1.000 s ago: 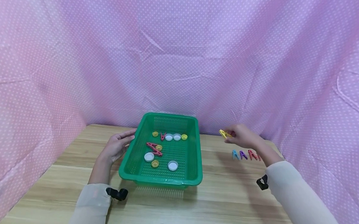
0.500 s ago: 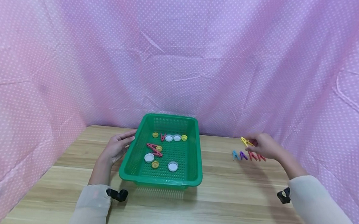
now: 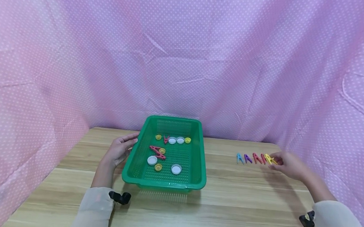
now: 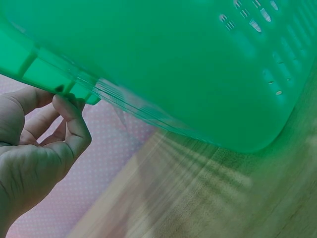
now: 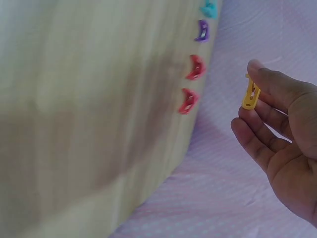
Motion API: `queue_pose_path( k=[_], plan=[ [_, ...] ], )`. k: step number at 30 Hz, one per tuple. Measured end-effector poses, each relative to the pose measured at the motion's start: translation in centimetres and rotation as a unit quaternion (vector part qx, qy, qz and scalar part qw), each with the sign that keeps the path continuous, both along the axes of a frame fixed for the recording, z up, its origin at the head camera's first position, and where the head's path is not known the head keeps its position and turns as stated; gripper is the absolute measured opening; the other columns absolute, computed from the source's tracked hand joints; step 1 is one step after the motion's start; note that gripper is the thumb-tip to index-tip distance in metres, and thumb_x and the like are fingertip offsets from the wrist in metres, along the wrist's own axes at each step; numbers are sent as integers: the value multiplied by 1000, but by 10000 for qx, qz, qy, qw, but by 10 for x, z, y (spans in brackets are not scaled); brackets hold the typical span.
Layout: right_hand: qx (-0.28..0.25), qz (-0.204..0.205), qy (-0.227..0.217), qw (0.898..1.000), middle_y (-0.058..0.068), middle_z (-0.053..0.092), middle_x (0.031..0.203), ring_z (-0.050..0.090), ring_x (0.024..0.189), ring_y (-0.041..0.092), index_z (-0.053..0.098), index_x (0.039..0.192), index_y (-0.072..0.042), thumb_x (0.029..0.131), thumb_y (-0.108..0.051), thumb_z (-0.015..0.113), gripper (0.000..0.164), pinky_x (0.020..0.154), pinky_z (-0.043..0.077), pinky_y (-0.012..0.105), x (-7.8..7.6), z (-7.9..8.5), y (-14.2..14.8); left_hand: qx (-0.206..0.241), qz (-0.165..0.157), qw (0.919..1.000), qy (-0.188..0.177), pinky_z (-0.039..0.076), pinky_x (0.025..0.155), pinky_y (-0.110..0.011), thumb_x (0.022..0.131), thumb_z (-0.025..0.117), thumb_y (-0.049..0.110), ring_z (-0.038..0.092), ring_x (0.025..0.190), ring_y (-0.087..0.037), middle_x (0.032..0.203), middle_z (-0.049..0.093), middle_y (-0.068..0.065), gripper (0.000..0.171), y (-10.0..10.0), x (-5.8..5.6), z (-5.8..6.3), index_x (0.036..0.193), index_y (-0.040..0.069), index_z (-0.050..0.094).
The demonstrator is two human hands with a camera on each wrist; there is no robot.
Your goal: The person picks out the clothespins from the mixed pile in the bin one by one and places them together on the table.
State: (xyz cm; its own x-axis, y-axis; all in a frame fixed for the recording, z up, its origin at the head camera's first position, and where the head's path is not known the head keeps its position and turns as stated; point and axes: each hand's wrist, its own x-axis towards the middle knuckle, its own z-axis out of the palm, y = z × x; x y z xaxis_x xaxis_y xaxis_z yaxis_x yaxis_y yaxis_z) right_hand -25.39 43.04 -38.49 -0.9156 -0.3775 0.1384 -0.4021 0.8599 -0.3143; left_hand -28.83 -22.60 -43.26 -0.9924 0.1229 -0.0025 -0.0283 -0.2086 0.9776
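My right hand [image 3: 292, 164] pinches a yellow clothespin [image 5: 251, 94] between thumb and fingers. In the head view it is at the right end of a row of clothespins: a light blue one [image 3: 240, 158], a purple one [image 3: 248, 159] and two red ones [image 5: 196, 67]. The right wrist view has the yellow clothespin off to the side of the row, apart from the red ones. At the left, my left hand [image 3: 119, 150] grips the rim of a green plastic basket [image 3: 163, 184], thumb and fingertips at its edge [image 4: 74, 91].
Inside the basket lie red clothespins [image 3: 157, 152], several white round caps [image 3: 176, 169] and several yellow caps [image 3: 158, 167]. The wooden table [image 3: 227, 203] has its far edge against a pink dotted cloth [image 3: 184, 59].
My right hand has carried the yellow clothespin rightward and down, from between basket and row to the row's right end. My left hand stays at the basket rim.
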Motion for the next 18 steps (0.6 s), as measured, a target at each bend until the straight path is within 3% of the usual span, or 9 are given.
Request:
queue_pose_path(
  k=[7, 18],
  plan=[
    [-176, -109, 47, 9998, -3, 67, 78, 61, 69, 8, 72, 106, 8, 85, -8, 81, 28, 63, 54, 27, 6, -22, 11, 22, 3, 10000, 8, 59, 87, -29, 104, 59, 6, 68, 98, -9, 120, 71, 2, 43, 0, 0, 0, 145, -5, 52],
    [-295, -645, -474, 9964, 1, 65, 82, 57, 72, 13, 71, 111, 10, 87, -16, 80, 37, 61, 50, 27, 8, -39, 15, -3, -15, 10000, 6, 58, 88, -29, 103, 63, 10, 68, 100, -9, 121, 71, 2, 46, -1, 1, 1, 146, -4, 52]
  ],
)
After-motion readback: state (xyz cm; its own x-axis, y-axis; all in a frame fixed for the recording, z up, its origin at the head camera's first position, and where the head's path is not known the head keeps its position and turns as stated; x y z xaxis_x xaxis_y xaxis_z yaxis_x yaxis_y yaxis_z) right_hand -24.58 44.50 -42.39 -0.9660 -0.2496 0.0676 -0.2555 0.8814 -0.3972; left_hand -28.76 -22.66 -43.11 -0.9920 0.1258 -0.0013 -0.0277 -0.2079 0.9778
